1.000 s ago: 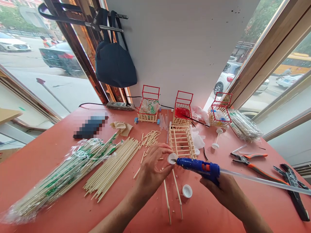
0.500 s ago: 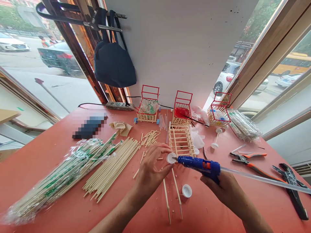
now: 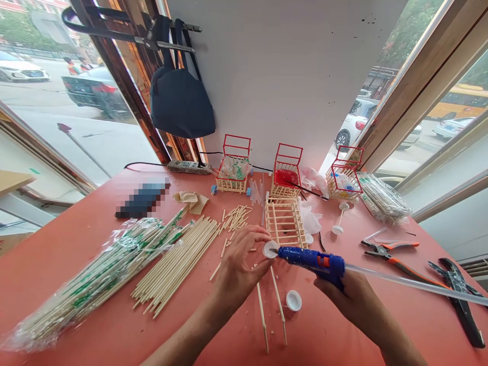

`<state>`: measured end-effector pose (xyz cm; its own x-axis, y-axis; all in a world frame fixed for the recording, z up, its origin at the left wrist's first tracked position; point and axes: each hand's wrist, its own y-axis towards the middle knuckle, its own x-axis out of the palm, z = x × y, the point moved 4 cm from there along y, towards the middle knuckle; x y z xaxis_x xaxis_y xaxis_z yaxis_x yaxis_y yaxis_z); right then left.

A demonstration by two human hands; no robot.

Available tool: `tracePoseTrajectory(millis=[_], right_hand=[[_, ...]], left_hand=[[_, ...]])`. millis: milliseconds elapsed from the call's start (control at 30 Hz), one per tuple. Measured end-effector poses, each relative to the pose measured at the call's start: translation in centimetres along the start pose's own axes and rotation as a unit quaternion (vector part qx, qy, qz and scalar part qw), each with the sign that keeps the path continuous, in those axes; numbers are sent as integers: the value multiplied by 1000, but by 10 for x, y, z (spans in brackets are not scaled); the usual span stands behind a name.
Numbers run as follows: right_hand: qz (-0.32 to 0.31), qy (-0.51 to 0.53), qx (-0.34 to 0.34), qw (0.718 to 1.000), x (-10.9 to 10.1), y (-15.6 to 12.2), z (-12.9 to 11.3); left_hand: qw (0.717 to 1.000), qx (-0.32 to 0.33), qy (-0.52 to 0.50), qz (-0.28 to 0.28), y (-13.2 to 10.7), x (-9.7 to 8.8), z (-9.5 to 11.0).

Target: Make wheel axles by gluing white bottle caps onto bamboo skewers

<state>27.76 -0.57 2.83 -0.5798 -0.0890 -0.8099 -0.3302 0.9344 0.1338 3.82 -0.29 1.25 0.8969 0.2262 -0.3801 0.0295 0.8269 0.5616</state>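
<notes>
My left hand [image 3: 240,267] pinches a small white bottle cap [image 3: 270,249] between thumb and fingers, its hollow side facing right. My right hand [image 3: 348,292] is wrapped round the handle of a blue hot glue gun [image 3: 308,258]; a long clear glue stick [image 3: 404,282] sticks out of its back. The nozzle tip is at the inside of the cap. Just behind stands a small stick-built frame [image 3: 285,221]. Below my hands lie two thin wooden sticks [image 3: 262,310] and a second white cap [image 3: 293,300] on the red table.
Left of my hands lie loose wooden sticks [image 3: 177,264] and a plastic-wrapped stick bundle [image 3: 87,284]. Short cut pieces [image 3: 237,217] sit behind. Stick-built carts [image 3: 232,173] with red handles line the wall. Pliers [image 3: 392,256] and black cutters [image 3: 457,295] are at the right.
Both hands hold nearly the same position. The view has shifted very slightly, and the glue gun's tip stays at the cap.
</notes>
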Motion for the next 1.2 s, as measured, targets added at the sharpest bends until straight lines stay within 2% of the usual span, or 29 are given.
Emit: tracePoseTrajectory(millis=[867,1200], right_hand=[[12,11,-8,1000,-3,0,0],[-4,8,1,1000,0,-1,3]], left_hand=[[1000,-4,-3,5,-2,0,-2],[1000,-1,-3,4,-2,0,-3]])
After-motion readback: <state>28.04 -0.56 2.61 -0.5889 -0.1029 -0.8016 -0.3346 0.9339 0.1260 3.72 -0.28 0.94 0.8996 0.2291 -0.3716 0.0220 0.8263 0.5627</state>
